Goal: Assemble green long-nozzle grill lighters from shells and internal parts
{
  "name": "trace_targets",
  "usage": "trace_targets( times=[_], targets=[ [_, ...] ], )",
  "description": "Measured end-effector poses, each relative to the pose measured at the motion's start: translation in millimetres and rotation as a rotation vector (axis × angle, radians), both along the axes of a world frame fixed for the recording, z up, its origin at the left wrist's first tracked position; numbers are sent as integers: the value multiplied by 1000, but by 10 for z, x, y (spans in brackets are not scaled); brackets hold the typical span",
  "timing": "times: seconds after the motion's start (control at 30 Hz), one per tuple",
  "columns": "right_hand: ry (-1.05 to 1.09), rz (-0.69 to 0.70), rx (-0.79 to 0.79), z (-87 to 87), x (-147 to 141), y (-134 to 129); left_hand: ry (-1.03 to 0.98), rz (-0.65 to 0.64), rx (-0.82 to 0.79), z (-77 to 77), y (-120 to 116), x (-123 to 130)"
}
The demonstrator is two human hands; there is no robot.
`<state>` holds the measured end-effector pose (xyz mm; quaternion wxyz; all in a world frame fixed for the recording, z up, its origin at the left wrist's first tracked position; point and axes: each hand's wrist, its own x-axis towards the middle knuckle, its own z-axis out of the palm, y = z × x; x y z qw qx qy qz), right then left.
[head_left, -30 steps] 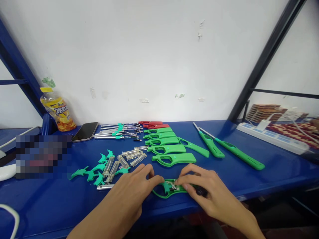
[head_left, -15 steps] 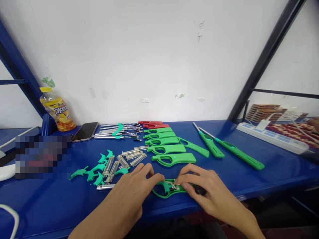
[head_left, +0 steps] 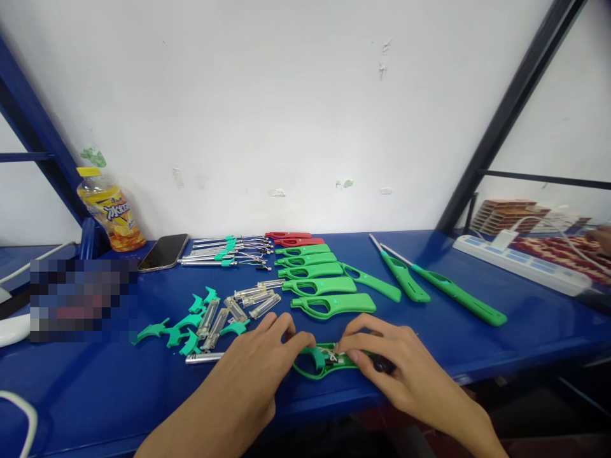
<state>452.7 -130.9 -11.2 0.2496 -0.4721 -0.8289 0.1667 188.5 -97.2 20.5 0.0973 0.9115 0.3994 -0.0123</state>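
Near the front edge of the blue worktop (head_left: 525,343), the left hand (head_left: 252,375) steadies with bent fingers the open green lighter shell (head_left: 319,364), light, stiff plastic probably best held by its rims, while the right hand (head_left: 401,369) pinches its small loose inner parts.

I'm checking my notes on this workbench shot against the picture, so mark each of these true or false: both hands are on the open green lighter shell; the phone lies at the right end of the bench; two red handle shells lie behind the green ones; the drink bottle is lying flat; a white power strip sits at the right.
1. Both hands are on the open green lighter shell: true; the left hand and right hand touch it.
2. The phone lies at the right end: false; it is at the left, beside the drink bottle.
3. Two red handle shells lie behind the green handle shells: true.
4. The drink bottle lies flat: false; it stands, slightly tilted.
5. A white power strip sits at the right: true.
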Motion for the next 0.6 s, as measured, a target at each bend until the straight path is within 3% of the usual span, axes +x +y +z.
trace_targets(
  times=[0.4,0.6],
  targets=[
    [-7,-6,10,23,-7,6,-140,-2,17,-108,-1,-70],
    [-17,-11,14,7,-11,-18,-92,-1,54,-128,9,-81]
  ],
)
